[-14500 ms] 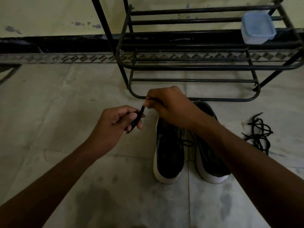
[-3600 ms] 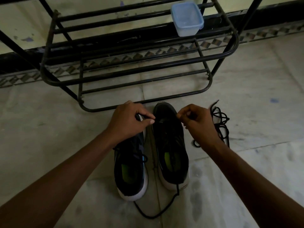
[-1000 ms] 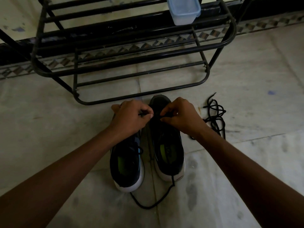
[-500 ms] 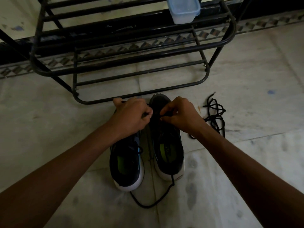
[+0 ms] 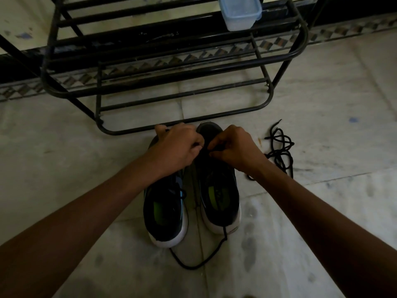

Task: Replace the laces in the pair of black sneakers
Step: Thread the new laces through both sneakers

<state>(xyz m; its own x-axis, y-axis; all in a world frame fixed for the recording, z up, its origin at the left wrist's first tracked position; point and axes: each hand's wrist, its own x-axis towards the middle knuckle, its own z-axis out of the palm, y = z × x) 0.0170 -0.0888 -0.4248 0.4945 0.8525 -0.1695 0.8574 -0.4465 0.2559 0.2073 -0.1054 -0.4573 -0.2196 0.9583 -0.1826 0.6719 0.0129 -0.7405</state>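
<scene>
Two black sneakers with white soles stand side by side on the floor, the left sneaker (image 5: pixel 165 211) and the right sneaker (image 5: pixel 221 190). My left hand (image 5: pixel 178 147) and my right hand (image 5: pixel 234 147) sit close together over the right sneaker's front eyelets, each pinching a black lace there. A loose length of that black lace (image 5: pixel 199 263) trails from the right sneaker's heel and curls on the floor behind both shoes. A tangled spare black lace (image 5: pixel 279 151) lies on the floor to the right of my right hand.
A black metal shoe rack (image 5: pixel 184 87) stands just beyond the sneakers' toes against the wall. A clear plastic container (image 5: pixel 239 11) with a blue lid sits on its upper shelf. Pale tiled floor (image 5: pixel 64 160) spreads on both sides.
Over the last second my hands stay at the right sneaker's front eyelets and shift only slightly; 3.6 s ago they were apart, drawing the lace out sideways.
</scene>
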